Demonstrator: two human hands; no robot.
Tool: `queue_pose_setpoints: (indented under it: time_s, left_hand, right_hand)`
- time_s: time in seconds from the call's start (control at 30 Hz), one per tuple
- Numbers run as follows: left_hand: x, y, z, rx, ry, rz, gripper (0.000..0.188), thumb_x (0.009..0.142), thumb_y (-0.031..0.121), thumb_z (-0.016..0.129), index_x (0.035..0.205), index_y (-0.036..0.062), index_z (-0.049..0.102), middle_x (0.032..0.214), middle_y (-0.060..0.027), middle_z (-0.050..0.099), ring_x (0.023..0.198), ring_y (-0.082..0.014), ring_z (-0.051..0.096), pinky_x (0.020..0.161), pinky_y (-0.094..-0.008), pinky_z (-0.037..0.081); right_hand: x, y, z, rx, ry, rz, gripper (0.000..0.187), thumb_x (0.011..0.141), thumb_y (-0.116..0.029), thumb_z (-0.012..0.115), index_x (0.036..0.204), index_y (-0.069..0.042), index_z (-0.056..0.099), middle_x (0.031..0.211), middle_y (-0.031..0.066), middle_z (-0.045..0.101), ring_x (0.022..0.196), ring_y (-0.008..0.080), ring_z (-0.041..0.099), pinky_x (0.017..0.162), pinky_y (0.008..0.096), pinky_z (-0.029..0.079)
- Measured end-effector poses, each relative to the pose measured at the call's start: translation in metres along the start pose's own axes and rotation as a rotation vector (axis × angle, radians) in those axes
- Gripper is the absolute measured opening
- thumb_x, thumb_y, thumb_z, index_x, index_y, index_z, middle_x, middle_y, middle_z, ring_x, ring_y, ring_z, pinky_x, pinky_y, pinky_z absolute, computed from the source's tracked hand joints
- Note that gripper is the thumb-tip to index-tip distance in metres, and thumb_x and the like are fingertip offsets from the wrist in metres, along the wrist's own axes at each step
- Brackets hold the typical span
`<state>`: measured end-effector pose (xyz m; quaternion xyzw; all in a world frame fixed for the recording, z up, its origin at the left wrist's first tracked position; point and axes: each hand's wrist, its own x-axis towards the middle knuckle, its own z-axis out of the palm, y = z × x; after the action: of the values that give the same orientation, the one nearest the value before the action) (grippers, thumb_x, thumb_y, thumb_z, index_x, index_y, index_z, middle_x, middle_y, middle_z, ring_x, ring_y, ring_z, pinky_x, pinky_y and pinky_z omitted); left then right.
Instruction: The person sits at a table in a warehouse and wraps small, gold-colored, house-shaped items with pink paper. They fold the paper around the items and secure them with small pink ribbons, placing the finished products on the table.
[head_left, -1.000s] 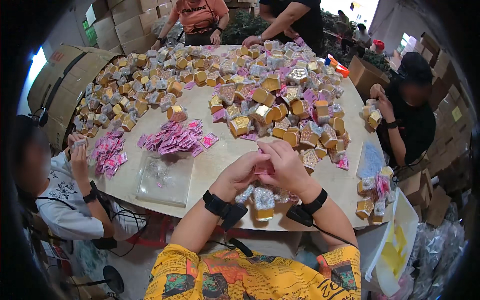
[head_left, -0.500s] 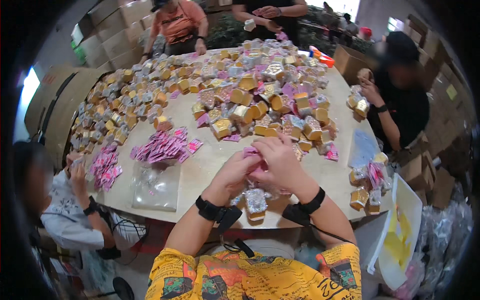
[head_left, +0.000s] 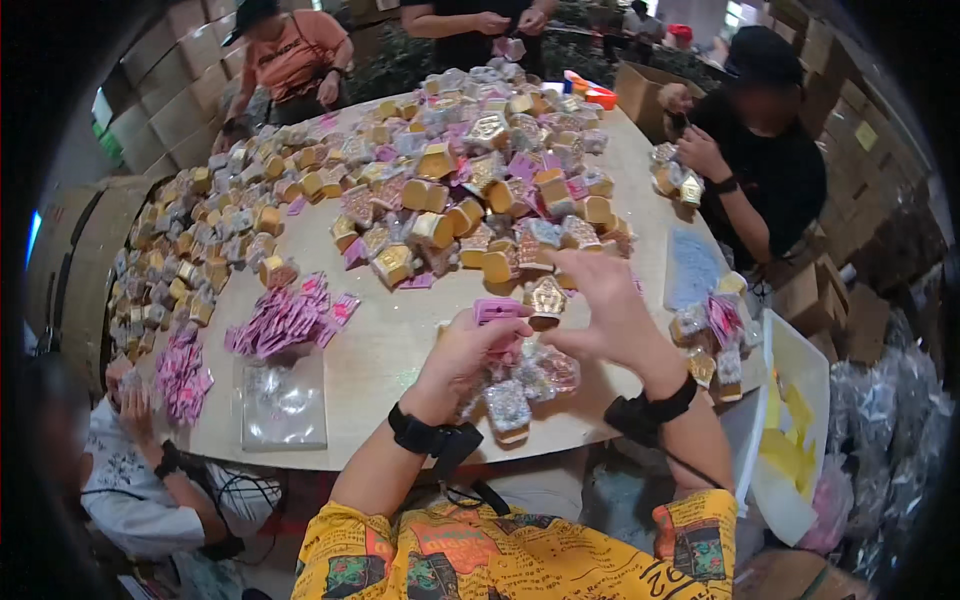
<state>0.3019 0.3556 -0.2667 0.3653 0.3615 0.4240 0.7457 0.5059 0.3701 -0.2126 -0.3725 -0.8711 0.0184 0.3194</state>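
Observation:
My left hand [head_left: 455, 358] is closed on a small stack of pink sachets [head_left: 498, 312], pinched between thumb and fingers. To its right, my right hand [head_left: 620, 318] is open, its thumb and fingers spread wide apart. A gold house-shaped box [head_left: 545, 298] stands just beside the gap between them; whether any finger touches it I cannot tell. Below the hands, near the table's front edge, lies a silvery glittery box [head_left: 509, 408] with a gold base. Clear crinkled wrap [head_left: 552, 372] partly covers things beside it.
A big pile of gold and glittery wrapped boxes [head_left: 435, 190] spreads over the table [head_left: 385, 330]. Pink sachets [head_left: 285, 320] lie heaped at the left, by a clear plastic bag [head_left: 285, 405]. A white bin [head_left: 795, 430] stands at the right. Several people work around the table.
My right hand has moved away from my left and spread open. The sachets stay in my left hand. The view has shifted, so the table's things appear further left.

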Motion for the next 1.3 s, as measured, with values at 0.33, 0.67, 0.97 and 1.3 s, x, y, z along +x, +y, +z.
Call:
queue_pose_setpoints:
  time_s: [0.33, 0.67, 0.97, 1.3]
  left_hand:
    - [0.002, -0.007, -0.015, -0.071, 0.015, 0.077, 0.013, 0.084, 0.005, 0.053, 0.095, 0.0011, 0.058, 0.083, -0.0059, 0.062, 0.071, -0.012, 0.059, 0.062, -0.0248, 0.048]
    - [-0.007, -0.005, -0.021, 0.0, 0.004, 0.037, 0.019, 0.092, 0.012, 0.048, 0.104, -0.0016, 0.056, 0.083, -0.0094, 0.063, 0.071, -0.0151, 0.061, 0.063, -0.0257, 0.05]
    - [-0.014, -0.009, -0.018, 0.017, -0.009, 0.021, 0.023, 0.093, 0.015, 0.047, 0.104, -0.0036, 0.055, 0.075, -0.0091, 0.062, 0.065, -0.0168, 0.062, 0.059, -0.0271, 0.052]
    - [-0.018, -0.005, -0.026, -0.002, -0.013, 0.041, 0.025, 0.093, 0.018, 0.048, 0.105, -0.003, 0.055, 0.074, -0.0063, 0.061, 0.063, -0.015, 0.06, 0.057, -0.0264, 0.05]
  right_hand:
    - [0.022, -0.033, 0.051, -0.002, -0.08, -0.131, 0.065, 0.055, -0.031, 0.075, 0.112, -0.005, 0.054, 0.1, 0.0116, 0.06, 0.1, 0.0277, 0.055, 0.096, 0.0458, 0.032]
    - [0.022, 0.03, 0.034, 0.104, -0.028, 0.091, 0.043, 0.067, -0.025, 0.072, 0.104, -0.004, 0.062, 0.097, 0.0147, 0.064, 0.088, 0.0317, 0.06, 0.078, 0.0368, 0.047]
    - [-0.049, 0.22, 0.009, -0.693, -0.351, 1.003, 0.018, 0.076, -0.008, 0.055, 0.086, -0.003, 0.069, 0.096, 0.0197, 0.065, 0.091, 0.0351, 0.063, 0.077, 0.0426, 0.051]
    - [-0.074, 0.241, 0.019, -0.655, -0.373, 1.146, 0.028, 0.067, -0.01, 0.067, 0.094, -0.003, 0.068, 0.1, 0.0205, 0.064, 0.097, 0.035, 0.062, 0.08, 0.042, 0.051]
